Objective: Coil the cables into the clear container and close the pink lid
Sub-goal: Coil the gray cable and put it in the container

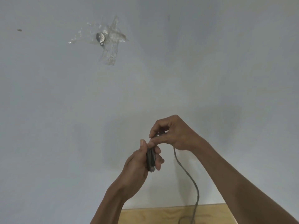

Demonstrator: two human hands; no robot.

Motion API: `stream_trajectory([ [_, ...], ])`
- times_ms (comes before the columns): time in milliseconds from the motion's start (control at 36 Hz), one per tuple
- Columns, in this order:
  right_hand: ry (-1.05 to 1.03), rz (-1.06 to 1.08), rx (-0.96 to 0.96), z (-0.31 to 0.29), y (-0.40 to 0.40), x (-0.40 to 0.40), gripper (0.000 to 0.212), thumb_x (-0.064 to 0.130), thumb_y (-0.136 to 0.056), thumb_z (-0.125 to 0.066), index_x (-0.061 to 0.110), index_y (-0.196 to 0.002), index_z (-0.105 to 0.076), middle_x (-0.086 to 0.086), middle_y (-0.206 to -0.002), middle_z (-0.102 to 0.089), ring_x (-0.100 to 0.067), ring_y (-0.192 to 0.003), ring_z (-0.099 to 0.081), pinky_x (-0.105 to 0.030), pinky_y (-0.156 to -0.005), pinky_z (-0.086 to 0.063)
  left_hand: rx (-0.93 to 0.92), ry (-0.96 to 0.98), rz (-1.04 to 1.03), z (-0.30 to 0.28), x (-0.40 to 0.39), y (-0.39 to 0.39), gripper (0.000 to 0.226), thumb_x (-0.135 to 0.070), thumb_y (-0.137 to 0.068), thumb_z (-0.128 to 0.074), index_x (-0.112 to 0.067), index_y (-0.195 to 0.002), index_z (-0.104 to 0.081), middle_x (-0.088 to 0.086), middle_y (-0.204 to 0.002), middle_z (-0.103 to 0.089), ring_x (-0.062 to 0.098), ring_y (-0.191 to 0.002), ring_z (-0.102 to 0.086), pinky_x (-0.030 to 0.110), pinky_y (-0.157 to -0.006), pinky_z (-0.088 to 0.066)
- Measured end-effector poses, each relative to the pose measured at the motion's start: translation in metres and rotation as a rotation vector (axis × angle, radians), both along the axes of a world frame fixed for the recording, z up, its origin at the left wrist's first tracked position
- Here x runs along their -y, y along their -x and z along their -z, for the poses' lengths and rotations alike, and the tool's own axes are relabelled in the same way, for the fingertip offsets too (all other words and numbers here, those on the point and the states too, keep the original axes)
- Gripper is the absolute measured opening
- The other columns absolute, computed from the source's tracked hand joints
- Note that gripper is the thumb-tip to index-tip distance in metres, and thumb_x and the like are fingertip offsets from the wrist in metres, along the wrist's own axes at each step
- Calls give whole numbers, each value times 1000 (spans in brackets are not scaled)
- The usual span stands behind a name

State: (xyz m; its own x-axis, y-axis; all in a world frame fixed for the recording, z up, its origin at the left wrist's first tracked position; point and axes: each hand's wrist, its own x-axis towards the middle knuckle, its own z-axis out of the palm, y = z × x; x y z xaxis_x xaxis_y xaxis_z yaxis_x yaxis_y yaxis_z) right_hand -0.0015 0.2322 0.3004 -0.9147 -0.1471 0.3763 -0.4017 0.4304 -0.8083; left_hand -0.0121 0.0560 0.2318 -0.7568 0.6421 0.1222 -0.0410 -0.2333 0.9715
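My left hand (139, 165) is raised in front of a pale wall and grips a bundle of folded loops of a grey cable (151, 160). My right hand (171, 135) is just above it, pinching the same cable at the top of the bundle. From the right hand a loose length of the cable hangs down (192, 180) to the wooden table (153, 215) at the bottom edge. The clear container and the pink lid are out of view.
The pale grey wall (64, 110) fills most of the view. A small metal hook held by crumpled clear tape (102, 39) is stuck to it at the upper left. Only a strip of the table's far edge shows.
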Motion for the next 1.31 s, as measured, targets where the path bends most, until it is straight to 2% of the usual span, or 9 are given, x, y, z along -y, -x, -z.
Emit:
stream_trajectory([
  [222, 559, -5, 149, 55, 7, 4, 13, 15, -91, -70, 5, -85, -74, -13, -70, -68, -28, -60, -58, -31, -58, -48, 80, -97, 100, -10, -4, -5, 53, -45, -105, -34, -3, -106, -68, 16, -77, -60, 28, -77, -56, 69, -111, -24],
  [306, 683, -31, 290, 73, -1, 18, 35, 5, -96, -52, 12, -66, -69, -1, -48, -56, -19, -44, -49, -26, -52, -34, 114, -129, 99, -19, -7, -5, 55, -41, -105, -32, 3, -113, -65, 17, -78, -60, 30, -82, -61, 62, -101, -39],
  [444, 506, 100, 333, 89, -22, 37, 46, 4, -102, -41, 13, -60, -57, 2, -54, -54, -15, -50, -43, -25, -47, -36, 165, -157, 96, -29, -8, 1, 73, -56, -101, -25, 4, -127, -59, 13, -76, -57, 25, -76, -58, 38, -72, -48],
  [556, 289, 68, 312, 88, -34, 39, 34, 33, -100, -57, 17, -73, -71, 2, -60, -63, -14, -49, -43, -21, -50, -37, 42, -77, -44, -31, -3, 13, 70, -57, -100, -26, -3, -129, -60, 12, -81, -59, 27, -87, -57, 45, -101, -45],
  [694, -77, 95, 143, 76, -43, 31, 17, 31, -93, -67, 18, -95, -78, 13, -65, -66, -3, -57, -55, -19, -62, -47, -143, 110, -185, -31, 7, 27, 68, -62, -95, -27, -11, -122, -63, 6, -79, -62, 26, -84, -54, 43, -85, -39],
  [778, -226, 107, 34, 49, -43, 21, 13, 27, -92, -66, 21, -93, -78, 10, -78, -74, -20, -63, -63, -11, -65, -44, -208, 215, -123, -26, 9, 26, 70, -70, -93, -25, -20, -116, -68, 8, -83, -66, 24, -89, -62, 43, -92, -42],
  [944, -122, -64, 45, 1, -32, 6, 5, 16, -84, -78, 13, -88, -77, -2, -76, -78, -19, -76, -76, -42, -83, -59, -236, 271, 2, -19, 5, 13, 83, -77, -91, -16, -19, -112, -71, 22, -81, -54, 26, -82, -46, 41, -84, -39],
  [1083, -14, -23, 30, -10, -13, -10, 20, 14, -69, -91, 6, -80, -75, -20, -70, -71, -21, -62, -65, -31, -65, -53, -27, 175, 181, -19, 4, 3, 85, -72, -96, -14, -5, -107, -66, 13, -70, -54, 22, -74, -57, 59, -109, -40],
  [1306, 388, -27, 88, 37, 3, -5, 15, 24, -77, -79, 12, -70, -74, -13, -59, -59, -16, -47, -45, -27, -47, -37, 204, -63, 326, -26, 4, -2, 78, -71, -90, -25, -2, -100, -60, 9, -66, -46, 23, -60, -47, 43, -96, -50],
])
